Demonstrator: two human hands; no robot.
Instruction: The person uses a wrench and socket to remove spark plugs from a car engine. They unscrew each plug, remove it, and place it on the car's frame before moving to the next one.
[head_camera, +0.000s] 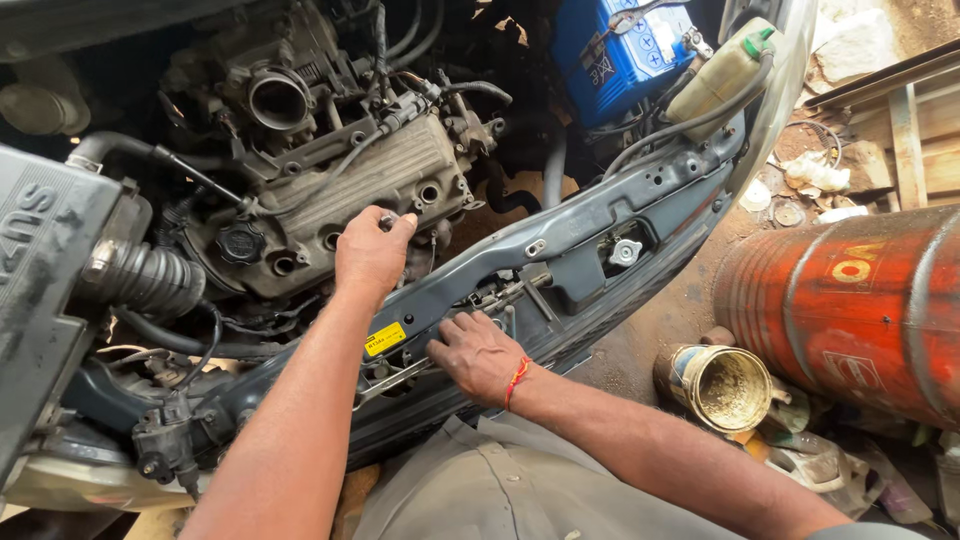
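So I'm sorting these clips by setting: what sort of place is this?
Most likely an open-air car repair yard. A car's engine bay stands open with the left hand on the engine, and beside it, on bare dirt ground, lie a rusty red oil drum and a dirty tin can.
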